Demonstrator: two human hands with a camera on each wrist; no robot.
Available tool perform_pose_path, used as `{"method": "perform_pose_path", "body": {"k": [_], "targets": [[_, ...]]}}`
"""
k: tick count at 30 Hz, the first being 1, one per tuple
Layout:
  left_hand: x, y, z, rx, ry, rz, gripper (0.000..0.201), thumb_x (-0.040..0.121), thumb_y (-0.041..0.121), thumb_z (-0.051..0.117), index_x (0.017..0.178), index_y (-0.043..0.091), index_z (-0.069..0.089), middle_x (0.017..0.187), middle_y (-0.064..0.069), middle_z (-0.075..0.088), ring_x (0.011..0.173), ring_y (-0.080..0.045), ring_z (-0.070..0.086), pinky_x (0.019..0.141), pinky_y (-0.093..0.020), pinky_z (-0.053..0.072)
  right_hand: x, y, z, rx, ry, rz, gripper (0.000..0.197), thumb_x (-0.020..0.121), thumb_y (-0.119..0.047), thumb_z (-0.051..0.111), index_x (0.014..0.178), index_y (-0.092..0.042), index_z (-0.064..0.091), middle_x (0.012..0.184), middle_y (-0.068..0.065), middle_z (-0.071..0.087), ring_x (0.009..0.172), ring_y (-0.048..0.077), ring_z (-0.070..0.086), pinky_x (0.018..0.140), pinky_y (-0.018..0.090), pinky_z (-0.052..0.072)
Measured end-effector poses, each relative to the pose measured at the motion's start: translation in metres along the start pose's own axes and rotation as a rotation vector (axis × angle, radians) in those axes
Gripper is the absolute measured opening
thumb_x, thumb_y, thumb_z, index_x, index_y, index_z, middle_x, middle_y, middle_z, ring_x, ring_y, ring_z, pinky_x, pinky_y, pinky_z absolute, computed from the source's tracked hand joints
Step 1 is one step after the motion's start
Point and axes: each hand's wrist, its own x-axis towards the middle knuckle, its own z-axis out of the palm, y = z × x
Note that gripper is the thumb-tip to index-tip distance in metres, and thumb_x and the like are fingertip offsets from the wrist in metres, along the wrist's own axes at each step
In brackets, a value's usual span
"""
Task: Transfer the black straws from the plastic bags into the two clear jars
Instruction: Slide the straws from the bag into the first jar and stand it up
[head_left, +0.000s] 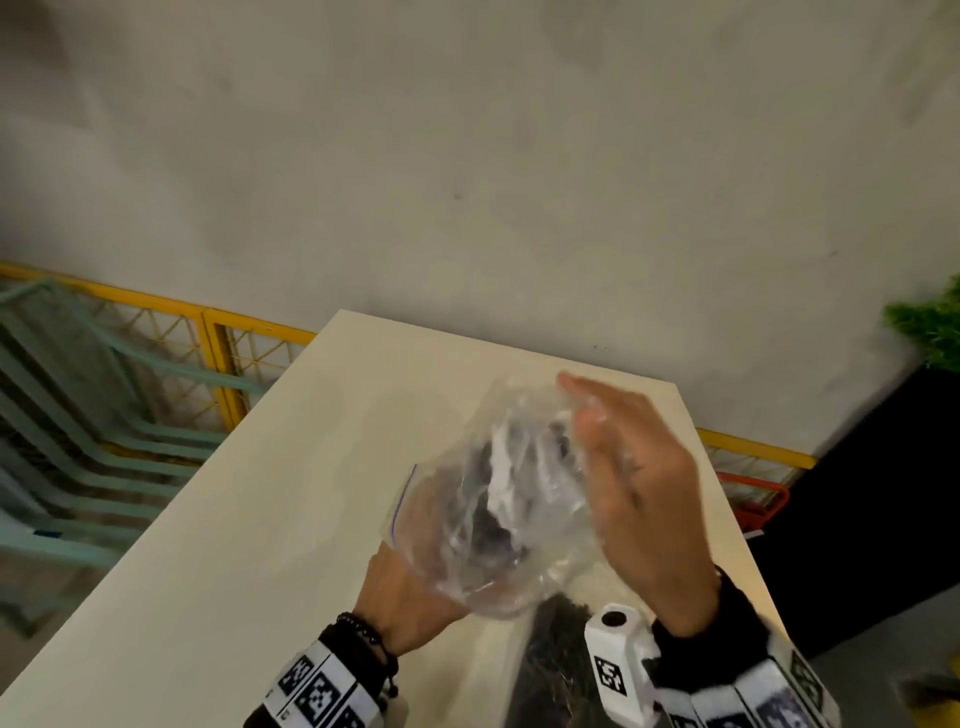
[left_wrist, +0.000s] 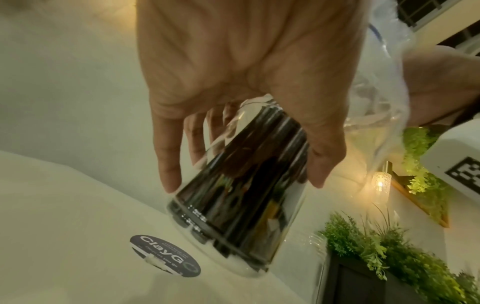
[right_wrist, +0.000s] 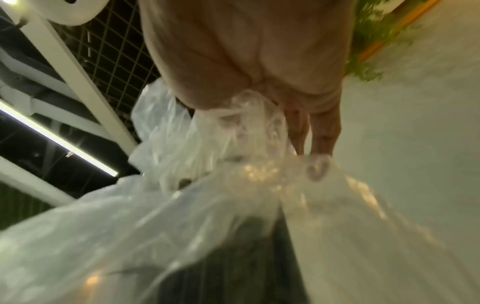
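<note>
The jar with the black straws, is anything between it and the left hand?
No. In the left wrist view the left hand reaches down round the clear jar, fingers alongside the glass. The plastic bag hangs off to one side.

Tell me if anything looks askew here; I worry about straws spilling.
The clear jar packed with black straws is tilted, resting on one bottom edge on the table, steadied by the left hand. No spilled straws show.
</note>
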Motion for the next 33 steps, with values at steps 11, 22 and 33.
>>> {"method": "perform_pose_path", "body": {"k": [11,22,33], "targets": [[0.028,-0.023,0.011,0.049,0.140,-0.103,0.081,0.049,0.046,0.087,0.114,0.035,0.040,0.107,0.015,0.059,0.086,-0.008,0.065,0.068,-0.033,0.059,0.011,0.029,-0.054,0.154,0.244,0.062,0.029,0.108,-0.017,0.038,0.111,-0.013,0.067,0.090,-0.006,0.067,0.082,0.011,0.061,0.071,0.030,0.047],[0.090,-0.013,0.030,-0.136,0.092,-0.270,0.067,0.062,0.006,0.088,0.109,0.006,0.040,0.055,0.014,0.069,0.044,0.009,0.060,0.042,-0.007,0.045,-0.058,0.071,-0.092,0.179,0.486,0.390,0.032,0.106,-0.028,0.042,0.090,-0.036,0.068,0.087,-0.002,0.069,0.084,0.020,0.065,0.065,0.029,0.056],[0.110,-0.048,0.047,-0.061,-0.007,-0.330,0.104,0.061,0.018,0.092,0.142,0.015,0.028,0.126,0.000,0.057,0.119,-0.028,0.057,0.088,-0.028,0.042,-0.090,0.074,-0.076,0.227,0.376,0.677,0.026,0.101,-0.036,0.046,0.095,-0.017,0.064,0.093,0.003,0.068,0.087,0.024,0.067,0.069,0.034,0.054]]}}
